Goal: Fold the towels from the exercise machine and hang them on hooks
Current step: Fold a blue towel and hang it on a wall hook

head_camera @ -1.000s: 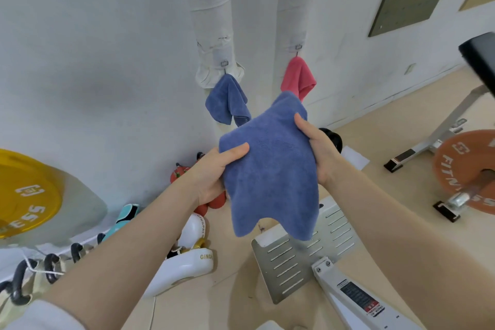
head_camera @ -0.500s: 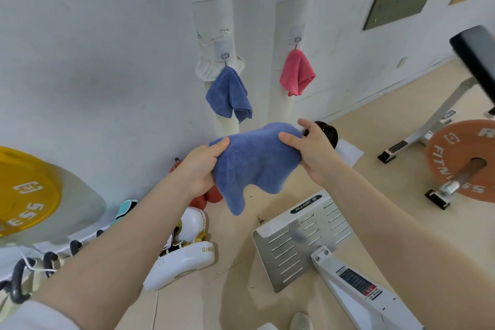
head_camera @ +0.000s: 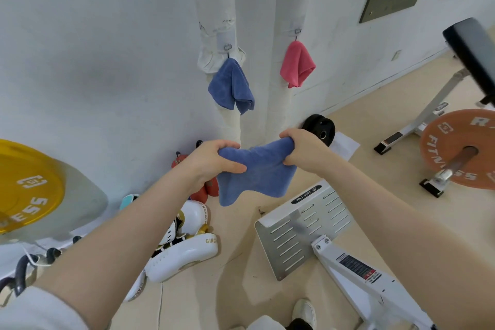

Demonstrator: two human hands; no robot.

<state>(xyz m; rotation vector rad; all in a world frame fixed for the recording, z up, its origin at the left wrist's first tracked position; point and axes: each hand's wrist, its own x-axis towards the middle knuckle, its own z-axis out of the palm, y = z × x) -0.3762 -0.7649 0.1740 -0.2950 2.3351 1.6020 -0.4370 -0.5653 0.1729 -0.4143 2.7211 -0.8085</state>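
A blue towel (head_camera: 257, 171) hangs folded between my two hands above the floor. My left hand (head_camera: 211, 161) grips its left end with curled fingers, and my right hand (head_camera: 302, 150) grips its right end. On the wall ahead, a second blue towel (head_camera: 230, 86) hangs from a hook (head_camera: 227, 47) on the left white pipe. A pink towel (head_camera: 296, 64) hangs from a hook (head_camera: 297, 31) on the right pipe. The white exercise machine (head_camera: 356, 273) with its grey slotted footplate stands below my right arm.
A yellow weight plate (head_camera: 26, 185) leans at the left. An orange plate (head_camera: 460, 147) on a bar and a white bench frame (head_camera: 428, 112) stand at the right. A black plate (head_camera: 320, 128), red objects and white gear (head_camera: 184, 252) lie by the wall.
The towel was held up spread near the hooks a second ago. My hands have lowered it and bunched it into a narrower fold, with both hands now clenched round its ends.
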